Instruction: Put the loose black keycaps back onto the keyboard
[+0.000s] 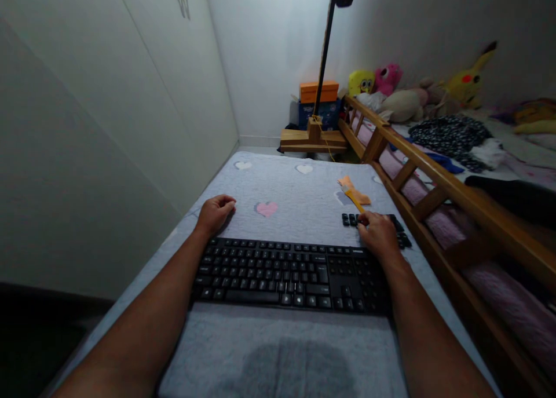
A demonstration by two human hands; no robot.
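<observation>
On a pale, heart-patterned cloth (286,334), a black keyboard (260,270) lies between a person's forearms, bare sockets showing toward its right end. The left hand (214,215) rests on the cloth just beyond the keyboard's far left corner, its fingers curled together. The right hand (379,233) reaches over the far right corner to a group of loose black keys (348,219), fingertips drawn close at the end of a yellow brush (356,201); whether they grip it or a key cannot be told. The brush lies partly across an orange rag (362,195). Alongside runs a wooden rail (417,160).
</observation>
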